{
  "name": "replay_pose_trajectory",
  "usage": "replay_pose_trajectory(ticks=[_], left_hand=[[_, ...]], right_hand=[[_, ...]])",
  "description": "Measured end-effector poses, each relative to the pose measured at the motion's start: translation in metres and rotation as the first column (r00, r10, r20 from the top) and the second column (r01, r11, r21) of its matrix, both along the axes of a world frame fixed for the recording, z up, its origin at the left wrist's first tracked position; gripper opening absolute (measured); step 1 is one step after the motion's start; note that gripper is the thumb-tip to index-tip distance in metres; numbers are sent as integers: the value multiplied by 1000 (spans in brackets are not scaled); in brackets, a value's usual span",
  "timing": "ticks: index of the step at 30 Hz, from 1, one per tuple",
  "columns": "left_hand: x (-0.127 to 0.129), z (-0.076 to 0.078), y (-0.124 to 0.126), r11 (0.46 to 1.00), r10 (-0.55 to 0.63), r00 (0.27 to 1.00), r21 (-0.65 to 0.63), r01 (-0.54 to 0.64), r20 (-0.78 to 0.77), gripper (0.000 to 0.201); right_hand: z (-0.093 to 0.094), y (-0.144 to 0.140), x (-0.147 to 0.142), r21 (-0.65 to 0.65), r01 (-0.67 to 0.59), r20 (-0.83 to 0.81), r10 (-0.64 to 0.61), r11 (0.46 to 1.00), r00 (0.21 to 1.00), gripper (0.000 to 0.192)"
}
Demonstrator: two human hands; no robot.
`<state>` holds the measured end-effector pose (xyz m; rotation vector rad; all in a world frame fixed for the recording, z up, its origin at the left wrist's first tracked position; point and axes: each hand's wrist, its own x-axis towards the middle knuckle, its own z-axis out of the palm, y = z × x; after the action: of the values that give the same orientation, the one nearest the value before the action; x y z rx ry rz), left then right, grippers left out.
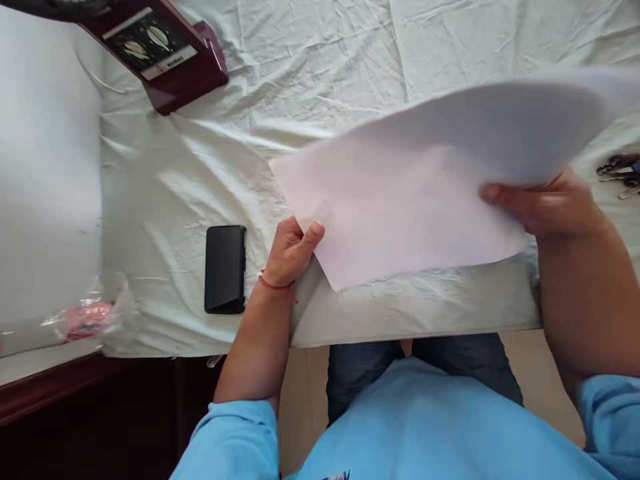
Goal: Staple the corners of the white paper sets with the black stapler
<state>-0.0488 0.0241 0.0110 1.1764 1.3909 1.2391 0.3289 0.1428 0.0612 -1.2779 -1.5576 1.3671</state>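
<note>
White paper [390, 213] is held over the table [165, 193], short of its front edge, its far right part curving up and blurred. The left hand [291, 250] pinches the paper's left edge, thumb on top and fingers curled. The right hand [563, 203] grips its right part, thumb on top, fingers mostly hidden. Left of the left hand, a phone [225, 270] lies near the front edge. A packet [90, 319] sits by the front left corner; a maroon box [175, 63] stands farther back, near the left edge. Keys [623, 172] lie beyond the right hand.
</note>
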Motion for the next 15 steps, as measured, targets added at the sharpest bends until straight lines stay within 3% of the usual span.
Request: replay_pose_trajectory(ticks=[3, 7, 10, 15], left_hand=[[7, 8, 7, 998, 56, 998, 7, -56, 35, 62], [14, 16, 10, 992, 120, 992, 29, -121, 37, 53], [14, 19, 10, 989, 148, 987, 38, -146, -64, 44], [12, 18, 12, 998, 41, 979, 45, -32, -199, 43]], right_hand=[[-7, 6, 13, -216, -117, 230, 167, 969, 959, 63], [-13, 8, 16, -262, -250, 281, 321, 932, 904, 69], [-11, 5, 10, -217, -206, 260, 260, 954, 930, 70], [-8, 4, 1, -36, -27, 236, 34, 999, 971, 59]])
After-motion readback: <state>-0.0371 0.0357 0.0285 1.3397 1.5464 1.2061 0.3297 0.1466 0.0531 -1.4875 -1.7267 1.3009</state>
